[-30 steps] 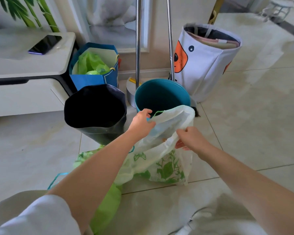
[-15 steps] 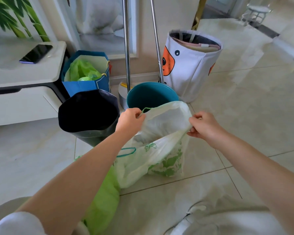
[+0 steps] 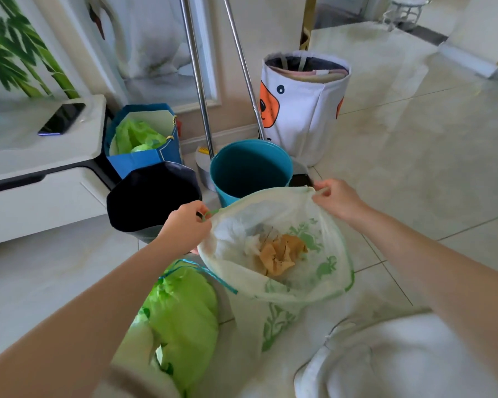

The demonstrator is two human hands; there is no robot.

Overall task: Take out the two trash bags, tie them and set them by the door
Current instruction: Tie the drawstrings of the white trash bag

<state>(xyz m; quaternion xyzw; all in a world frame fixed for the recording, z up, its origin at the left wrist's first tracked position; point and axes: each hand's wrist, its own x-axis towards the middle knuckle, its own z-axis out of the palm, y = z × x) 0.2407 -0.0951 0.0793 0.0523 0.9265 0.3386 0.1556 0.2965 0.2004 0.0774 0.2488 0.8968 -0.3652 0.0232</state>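
The white bag hangs open over the floor just in front of the teal bin, its rim pinched by the left hand at nine o'clock and the right hand at one o'clock. It looks thin, limp and light, holding only crumpled paper, so the drawstring at the rim seems the safest hold. The green bag lies at seven o'clock.

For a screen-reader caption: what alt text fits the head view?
Left hand and right hand hold a white trash bag open by its rim, crumpled paper inside. A green bag lies beside it, in front of a teal bin and a black bin.
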